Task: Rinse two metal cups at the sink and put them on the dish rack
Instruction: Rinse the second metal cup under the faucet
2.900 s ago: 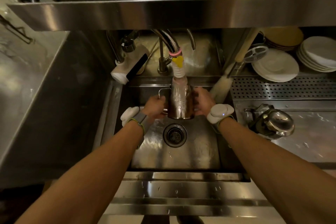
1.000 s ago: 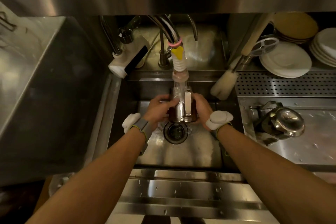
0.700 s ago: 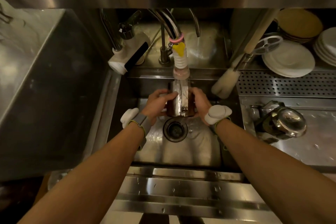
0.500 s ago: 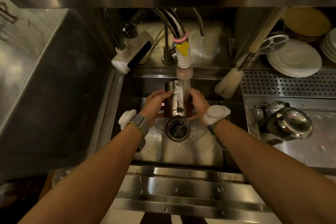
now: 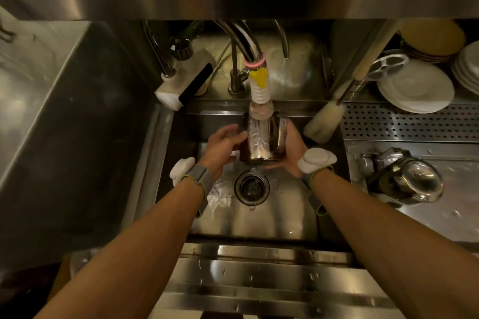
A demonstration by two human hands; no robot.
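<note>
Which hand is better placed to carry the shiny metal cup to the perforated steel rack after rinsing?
Right. The right hand holds the shiny metal cup on the side toward the perforated steel rack, right of the sink; the left hand would likely need to cross.

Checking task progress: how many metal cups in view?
2. One cup is under the faucet, gripped by the left hand and right hand. A second cup, apparently on its side, lies on the counter right of the sink. Others may be hidden.

I'm viewing through a single wide-angle head camera, looking forward and steeply down into the sink (image 5: 259, 223) from close above, with the faucet nozzle (image 5: 260, 92) sitting near centre.
</note>
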